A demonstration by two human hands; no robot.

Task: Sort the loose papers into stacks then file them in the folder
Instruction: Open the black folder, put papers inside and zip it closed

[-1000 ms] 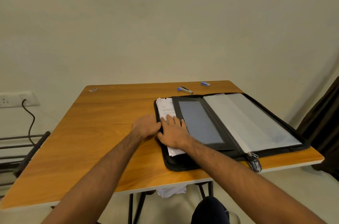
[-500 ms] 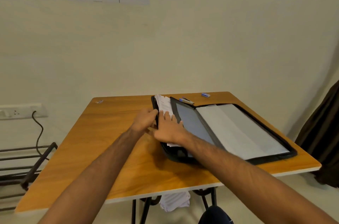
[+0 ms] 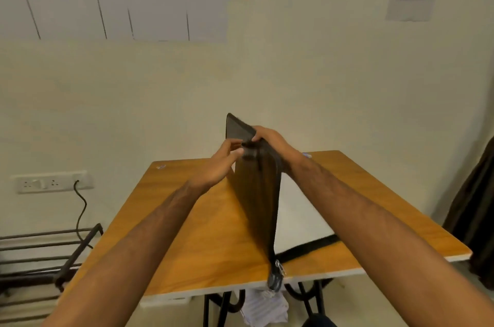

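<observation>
The black zip folder's [image 3: 254, 193] left cover stands nearly upright over the wooden table [image 3: 203, 233], swung up on its spine. My left hand [image 3: 222, 163] pinches the cover's upper edge from the left. From the right, my right hand [image 3: 272, 144] grips the same top edge, fingers curled over it. The folder's right half lies flat with a pale clear sleeve [image 3: 302, 209] showing. The papers are hidden behind the raised cover. A zip puller [image 3: 278, 273] hangs at the table's front edge.
A small clip [image 3: 161, 166] lies at the table's far left corner and a blue item [image 3: 307, 155] at the far right. A wall socket with a cable [image 3: 53, 181] and a metal rack [image 3: 40, 251] stand left. A dark curtain [image 3: 475, 206] hangs right.
Both hands lifted the folder's left cover from flat on the table to almost vertical, swinging it rightward over the papers. The camera tilted up, showing more wall.
</observation>
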